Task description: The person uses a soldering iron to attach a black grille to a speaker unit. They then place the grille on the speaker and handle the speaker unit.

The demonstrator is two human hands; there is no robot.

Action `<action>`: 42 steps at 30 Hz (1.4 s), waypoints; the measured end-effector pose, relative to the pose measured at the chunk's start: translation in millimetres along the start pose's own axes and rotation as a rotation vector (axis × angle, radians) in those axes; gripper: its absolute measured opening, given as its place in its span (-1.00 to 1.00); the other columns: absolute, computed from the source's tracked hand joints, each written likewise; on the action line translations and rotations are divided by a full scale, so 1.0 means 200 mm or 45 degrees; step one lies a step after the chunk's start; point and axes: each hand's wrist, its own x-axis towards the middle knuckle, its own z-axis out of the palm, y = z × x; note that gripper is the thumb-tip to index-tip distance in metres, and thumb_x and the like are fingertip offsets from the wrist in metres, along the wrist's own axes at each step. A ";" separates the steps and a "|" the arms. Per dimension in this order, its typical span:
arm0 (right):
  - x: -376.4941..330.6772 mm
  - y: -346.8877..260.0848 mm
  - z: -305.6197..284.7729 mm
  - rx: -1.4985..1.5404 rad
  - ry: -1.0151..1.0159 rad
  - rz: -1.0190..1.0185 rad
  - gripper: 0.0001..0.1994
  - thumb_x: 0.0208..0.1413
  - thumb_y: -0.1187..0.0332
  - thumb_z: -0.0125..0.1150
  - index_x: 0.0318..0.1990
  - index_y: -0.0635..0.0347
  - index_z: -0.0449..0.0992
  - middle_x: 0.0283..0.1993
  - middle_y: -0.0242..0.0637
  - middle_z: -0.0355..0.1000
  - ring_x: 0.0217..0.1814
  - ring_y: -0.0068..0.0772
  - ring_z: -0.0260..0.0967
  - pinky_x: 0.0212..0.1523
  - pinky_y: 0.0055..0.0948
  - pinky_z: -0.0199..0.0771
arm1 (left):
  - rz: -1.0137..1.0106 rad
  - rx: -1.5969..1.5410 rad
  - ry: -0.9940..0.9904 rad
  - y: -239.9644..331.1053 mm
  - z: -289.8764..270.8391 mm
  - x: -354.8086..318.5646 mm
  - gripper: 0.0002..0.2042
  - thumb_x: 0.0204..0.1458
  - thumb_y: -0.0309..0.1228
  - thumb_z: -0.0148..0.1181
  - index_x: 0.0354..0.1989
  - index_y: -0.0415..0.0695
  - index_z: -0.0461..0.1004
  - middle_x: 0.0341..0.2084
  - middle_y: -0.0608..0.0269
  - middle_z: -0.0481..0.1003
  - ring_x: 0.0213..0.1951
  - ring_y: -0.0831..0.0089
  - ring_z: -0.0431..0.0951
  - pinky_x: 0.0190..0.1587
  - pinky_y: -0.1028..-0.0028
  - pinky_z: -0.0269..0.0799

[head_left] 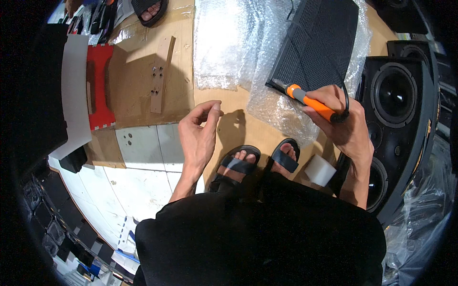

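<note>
Right now, read outward from the two grips:

Right hand [346, 126]: clenched around the orange handle of a soldering iron [310, 102], thumb and fingers wrapped over its rear half.

Iron's long axis: slants from the fist up and to the left; the grey collar and tip end lead away from the palm, and the black cord [344, 97] loops out of the butt end just behind the knuckles.

Tip end: lies at or just over the near corner of the black mesh speaker grille [317, 43]; whether it touches the frame cannot be told.

Grille from the grip: ahead and slightly left of the right fist, lying on crumpled bubble wrap [238, 43] that spreads further left and beyond.

Left hand [200, 136]: holds nothing, fingers loosely curled with thumb and forefinger nearly meeting, hovering over the bare cardboard sheet [143, 81].

Nearer hand: the right is just beside the grille corner; the left is well apart from it, off to the iron's left.

Beside the right wrist: a black speaker cabinet [400, 114] with round drivers, outboard of the fist.

Below both hands: the person's sandalled feet [260, 162], and a white tape roll [319, 170] under the right forearm.

Far left of the left hand: a wooden strip with screws [160, 76] and a red panel [100, 86].
</note>
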 end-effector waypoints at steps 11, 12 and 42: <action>0.06 0.00 -0.05 -0.121 0.003 0.045 -0.81 -0.03 0.43 0.34 -0.26 0.32 0.54 -0.40 -0.17 0.46 -0.44 -0.26 0.44 -0.41 -0.41 0.42 | 0.017 0.020 -0.046 0.00 0.02 -0.02 -0.75 0.15 -0.35 0.13 -0.16 -0.31 0.54 -0.44 0.22 0.56 -0.35 0.58 0.50 -0.24 0.58 0.41; 0.06 0.01 -0.05 -0.115 -0.001 0.064 -0.80 -0.04 0.43 0.35 -0.26 0.32 0.54 -0.40 -0.17 0.46 -0.43 -0.26 0.44 -0.41 -0.41 0.42 | 0.013 0.028 -0.047 0.00 0.01 -0.02 -0.75 0.15 -0.35 0.13 -0.16 -0.31 0.55 -0.44 0.22 0.56 -0.35 0.58 0.50 -0.24 0.58 0.41; 0.05 -0.01 -0.08 -0.167 -0.144 -0.087 -0.71 -0.19 0.56 0.38 -0.22 0.28 0.54 -0.34 -0.19 0.48 -0.36 -0.23 0.48 -0.36 -0.39 0.44 | 0.007 0.066 -0.095 -0.01 0.03 -0.01 -0.76 0.11 -0.37 0.16 -0.18 -0.32 0.55 -0.42 0.19 0.57 -0.31 0.55 0.53 -0.20 0.54 0.42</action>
